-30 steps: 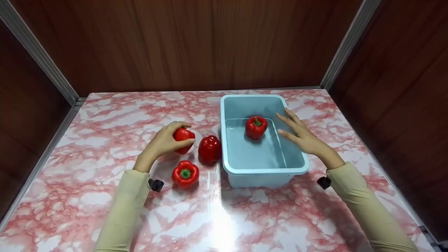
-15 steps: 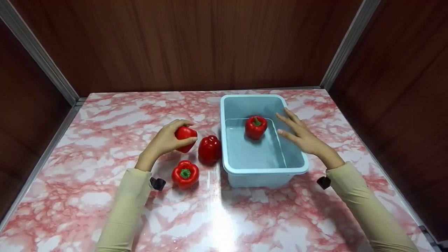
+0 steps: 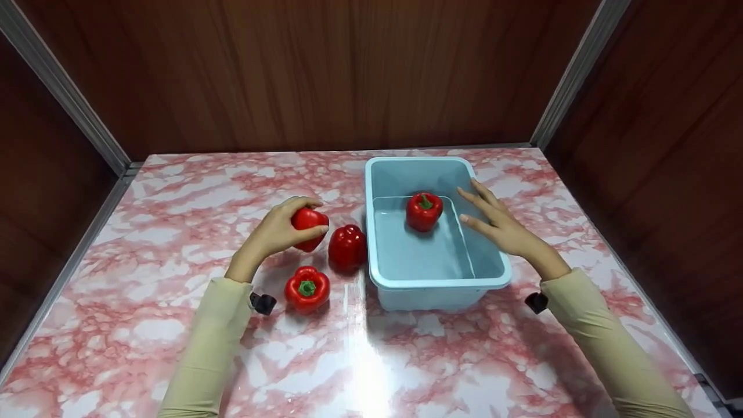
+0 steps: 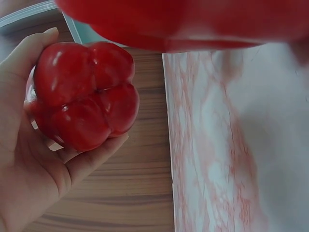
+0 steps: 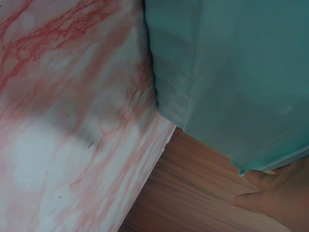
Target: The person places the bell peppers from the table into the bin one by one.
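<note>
In the head view my left hand [image 3: 276, 231] grips a red bell pepper [image 3: 310, 229] between thumb and fingers. Its lobed underside faces the left wrist view, where the same bell pepper [image 4: 89, 96] sits in the curled fingers. To the right of that hand, a second bell pepper [image 3: 347, 249] lies against the light blue bin [image 3: 371, 232]. A third bell pepper [image 3: 307, 288], green stem showing, is nearer the front. One more pepper [image 3: 424, 210] sits inside the bin. My right hand [image 3: 500, 225] has its fingers spread at the bin's right rim; no thing is gripped in it.
The bin stands on a red-and-white marbled table [image 3: 174, 325]. A brown wood-grain panel [image 3: 325, 75] rises behind the table, with further panels at both sides. Close to the left wrist camera, a blurred red pepper [image 4: 193, 21] fills the top.
My left hand has shifted slightly right and away from the front, carrying its bell pepper along. The right hand, the bin and the other peppers stay where they were.
</note>
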The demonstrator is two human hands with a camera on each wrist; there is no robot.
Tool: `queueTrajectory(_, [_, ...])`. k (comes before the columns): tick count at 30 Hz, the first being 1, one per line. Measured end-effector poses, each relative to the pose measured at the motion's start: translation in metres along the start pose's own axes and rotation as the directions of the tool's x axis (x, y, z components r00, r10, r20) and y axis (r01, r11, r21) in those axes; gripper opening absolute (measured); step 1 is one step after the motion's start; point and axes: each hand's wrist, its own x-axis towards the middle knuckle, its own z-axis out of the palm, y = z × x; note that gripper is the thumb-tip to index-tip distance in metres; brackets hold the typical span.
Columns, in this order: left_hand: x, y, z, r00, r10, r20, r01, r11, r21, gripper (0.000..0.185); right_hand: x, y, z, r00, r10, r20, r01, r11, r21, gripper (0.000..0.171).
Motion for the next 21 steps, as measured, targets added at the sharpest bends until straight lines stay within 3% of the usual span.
queueTrajectory(21, [0.003, 0.0073, 0.0002, 1.0, 0.01, -0.008, -0.01, 1.0, -0.013, 0.058, -0.0006, -0.0004, -0.0005, 1.0, -0.006, 0.003, 0.006, 1.0, 0.021, 0.058])
